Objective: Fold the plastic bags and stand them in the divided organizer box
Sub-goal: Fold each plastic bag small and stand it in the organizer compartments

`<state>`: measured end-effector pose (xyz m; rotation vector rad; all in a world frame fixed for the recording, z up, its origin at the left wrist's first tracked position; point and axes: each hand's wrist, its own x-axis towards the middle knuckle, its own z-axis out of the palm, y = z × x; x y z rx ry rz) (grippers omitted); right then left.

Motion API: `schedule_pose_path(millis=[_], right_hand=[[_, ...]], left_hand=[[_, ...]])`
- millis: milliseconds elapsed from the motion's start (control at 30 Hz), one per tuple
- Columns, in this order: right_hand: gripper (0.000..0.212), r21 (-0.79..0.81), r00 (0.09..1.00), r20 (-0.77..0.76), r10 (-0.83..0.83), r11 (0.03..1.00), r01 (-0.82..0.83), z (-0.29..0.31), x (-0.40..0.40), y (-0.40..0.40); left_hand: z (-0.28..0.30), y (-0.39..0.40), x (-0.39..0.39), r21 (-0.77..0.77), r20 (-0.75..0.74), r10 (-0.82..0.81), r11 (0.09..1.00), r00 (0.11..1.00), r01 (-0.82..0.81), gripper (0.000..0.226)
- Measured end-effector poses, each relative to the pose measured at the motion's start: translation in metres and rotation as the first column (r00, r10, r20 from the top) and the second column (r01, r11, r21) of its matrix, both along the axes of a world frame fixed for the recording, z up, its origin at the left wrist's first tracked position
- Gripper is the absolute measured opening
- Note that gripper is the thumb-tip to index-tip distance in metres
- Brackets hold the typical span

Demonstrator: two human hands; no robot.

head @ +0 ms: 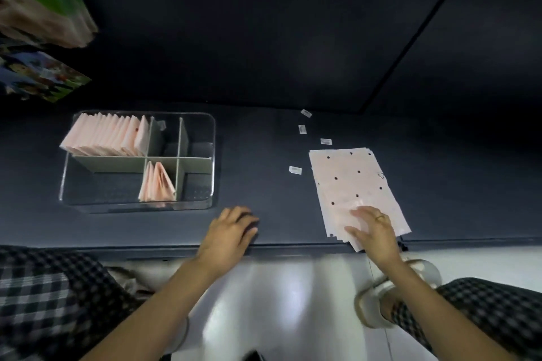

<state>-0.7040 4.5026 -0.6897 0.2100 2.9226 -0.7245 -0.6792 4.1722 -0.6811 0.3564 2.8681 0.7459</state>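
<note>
A clear divided organizer box (66,179) sits at the left of the dark table. Its back left compartment holds a row of several folded pink bags (108,138), standing upright. A few more folded bags (157,183) lean in the front middle compartment. At the right lies a flat stack of pink plastic bags with black dots (352,182). My right hand (372,228) rests on the near end of that stack, fingers spread and touching the top bag. My left hand (231,228) lies on the table near its front edge, fingers loosely bent, holding nothing.
Several small white sticker tabs (295,170) lie scattered on the table (264,155) between the box and the stack. A dark wall rises behind. Colourful packages (38,3) hang at the upper left. My checked trousers and a sandal (381,299) show below the table edge.
</note>
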Motion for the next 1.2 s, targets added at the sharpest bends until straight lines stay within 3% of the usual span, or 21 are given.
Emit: schedule_pose_path(millis=[133,233,400,533,667,800,900,967,1067,1200], right_hand=[[0.009,-0.096,0.995,-0.082,-0.054,0.994,0.046,-0.007,-0.003,0.000],[0.006,-0.094,0.990,-0.132,-0.044,0.995,0.032,-0.005,-0.007,-0.001],[0.006,-0.126,0.972,-0.197,0.128,0.980,-0.155,0.010,-0.015,-0.033],[0.008,-0.290,0.954,-0.120,0.274,0.909,-0.298,0.016,-0.011,-0.080],[0.011,-0.529,0.946,0.076,0.314,0.817,-0.228,0.016,-0.004,-0.112],[0.015,-0.648,0.887,0.250,0.388,0.748,-0.144,0.018,-0.007,-0.130],[0.018,-0.634,0.831,0.336,0.444,0.759,-0.149,0.021,-0.013,-0.134],[0.025,-0.642,0.793,0.382,0.474,0.754,-0.142,0.025,-0.017,-0.127],[0.031,-0.650,0.793,0.415,0.446,0.755,-0.085,0.032,-0.025,-0.108],[0.053,-0.694,0.828,0.471,0.305,0.707,0.134,0.040,-0.040,-0.073]], left_hand=[[-0.015,0.002,0.008,-0.066,0.101,-0.023,0.997,0.995,0.030,0.040],[-0.014,0.004,0.007,-0.135,0.108,-0.035,0.990,0.994,0.049,0.040],[-0.002,0.020,0.003,0.021,0.018,-0.107,0.994,0.994,0.107,0.054],[0.001,0.032,0.004,0.072,-0.061,-0.156,0.984,0.986,0.161,0.080],[-0.005,0.027,0.010,-0.001,-0.114,-0.176,0.984,0.978,0.177,0.084],[-0.005,0.021,0.014,0.060,-0.108,-0.067,0.995,0.992,0.074,0.064],[-0.002,0.020,0.013,0.120,0.013,0.034,0.992,0.999,-0.036,0.037],[-0.002,0.019,0.012,0.170,0.132,0.097,0.978,0.987,-0.119,0.032],[-0.004,0.018,0.008,0.255,0.284,0.226,0.919,0.932,-0.301,0.032],[-0.008,0.018,-0.003,0.339,0.466,0.358,0.772,0.809,-0.537,0.014]])
